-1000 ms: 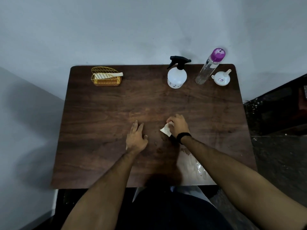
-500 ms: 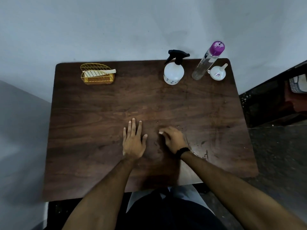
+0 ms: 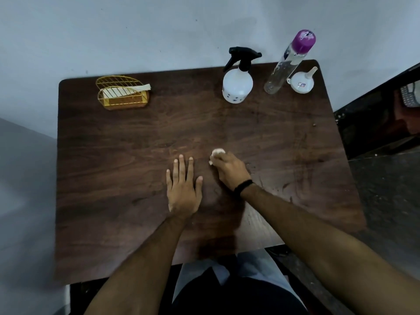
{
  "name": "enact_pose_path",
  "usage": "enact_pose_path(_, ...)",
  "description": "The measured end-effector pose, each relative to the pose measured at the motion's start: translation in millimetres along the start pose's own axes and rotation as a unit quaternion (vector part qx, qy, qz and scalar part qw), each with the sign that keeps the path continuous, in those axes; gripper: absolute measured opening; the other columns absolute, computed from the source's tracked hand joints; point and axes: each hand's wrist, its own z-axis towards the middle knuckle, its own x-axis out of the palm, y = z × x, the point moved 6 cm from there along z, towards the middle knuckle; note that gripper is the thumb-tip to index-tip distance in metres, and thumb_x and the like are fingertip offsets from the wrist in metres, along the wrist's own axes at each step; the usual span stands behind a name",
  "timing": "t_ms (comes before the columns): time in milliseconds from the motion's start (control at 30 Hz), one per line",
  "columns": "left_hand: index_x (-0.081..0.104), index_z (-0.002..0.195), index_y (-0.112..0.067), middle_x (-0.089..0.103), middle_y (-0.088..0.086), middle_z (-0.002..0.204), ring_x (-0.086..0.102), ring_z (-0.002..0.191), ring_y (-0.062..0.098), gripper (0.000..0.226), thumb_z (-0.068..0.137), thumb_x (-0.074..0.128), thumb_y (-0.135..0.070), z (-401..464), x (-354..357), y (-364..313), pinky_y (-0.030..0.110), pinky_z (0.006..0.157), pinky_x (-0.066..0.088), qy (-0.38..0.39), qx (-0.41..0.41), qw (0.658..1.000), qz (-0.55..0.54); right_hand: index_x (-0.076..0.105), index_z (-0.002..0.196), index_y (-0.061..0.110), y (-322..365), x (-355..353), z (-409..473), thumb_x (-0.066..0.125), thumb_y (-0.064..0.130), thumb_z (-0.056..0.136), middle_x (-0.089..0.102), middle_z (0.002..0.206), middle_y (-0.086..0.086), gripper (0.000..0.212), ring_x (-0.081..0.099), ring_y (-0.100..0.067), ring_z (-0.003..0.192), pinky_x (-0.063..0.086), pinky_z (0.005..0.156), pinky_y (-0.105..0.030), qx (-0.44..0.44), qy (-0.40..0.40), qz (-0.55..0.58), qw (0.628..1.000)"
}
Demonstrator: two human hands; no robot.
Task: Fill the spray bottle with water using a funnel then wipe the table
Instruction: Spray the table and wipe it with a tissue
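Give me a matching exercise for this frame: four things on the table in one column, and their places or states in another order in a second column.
Things:
1. spray bottle
2. funnel
3. tissue
4. left hand

Places or states:
A. lies flat on the table, fingers straight
B. at the far right corner, beside the purple-capped bottle
C. bunched under the right hand
D. stands upright with its black trigger head on

Pairs: 1-D, 2-B, 3-C, 4-A

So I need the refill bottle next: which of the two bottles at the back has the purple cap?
The tall clear bottle, right of the white spray bottle, which has a black trigger head instead.
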Motion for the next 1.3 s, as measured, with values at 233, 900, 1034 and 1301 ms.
enact_pose_path(233, 0.013, 0.159, -0.019, 0.005, 0.009, 0.166, 0.007, 0.153, 0.026, 0.064, 0.103, 0.023, -0.050, 0.2, -0.7, -0.8, 0.050, 0.122, 0.011, 0.013, -0.006, 1.000, 0.019, 0.075, 0.097, 0.015, -4.8, -10.7, -56.0, 0.067, 0.013, 0.089, 0.073, 0.104, -0.001, 0.012, 0.067, -0.017, 0.095, 0.054, 0.084, -0.028, 0.107, 0.088, 0.210, 0.968)
enact_pose_path(900, 0.008, 0.159, -0.023, 0.003, 0.006, 0.167, 0.003, 0.154, 0.024, 0.062, 0.105, 0.026, -0.047, -2.0, 0.7, -6.5, 0.049, 0.123, 0.005, 0.014, -0.045, 0.999, 0.021, 0.069, 0.106, 0.008, 20.5, 3.1, -91.7, 0.044, 0.011, 0.084, 0.066, 0.103, -0.011, 0.033, 0.061, -0.032, 0.086, 0.057, 0.062, -0.037, -0.059, 0.028, 0.054, 0.996)
enact_pose_path(1034, 0.005, 0.159, -0.023, -0.002, 0.005, 0.167, -0.001, 0.153, 0.025, 0.061, 0.104, 0.020, -0.047, -2.0, 2.6, -10.9, 0.051, 0.123, 0.004, 0.025, -0.067, 0.997, 0.022, 0.072, 0.099, 0.010, 5.9, -18.6, -90.7, 0.064, -0.007, 0.077, 0.067, 0.098, -0.010, 0.029, 0.063, -0.031, 0.086, 0.056, 0.074, -0.036, -0.027, 0.003, 0.146, 0.989)
enact_pose_path(1301, 0.003, 0.159, -0.023, -0.004, 0.006, 0.166, -0.003, 0.153, 0.026, 0.061, 0.105, 0.022, -0.046, -0.4, 5.5, -7.5, 0.052, 0.122, 0.003, 0.040, -0.061, 0.997, 0.020, 0.068, 0.102, 0.008, -80.9, -45.7, -39.3, 0.056, 0.011, 0.092, 0.058, 0.102, -0.013, 0.016, 0.056, -0.032, 0.092, 0.052, 0.074, -0.041, 0.132, -0.035, 0.065, 0.989)
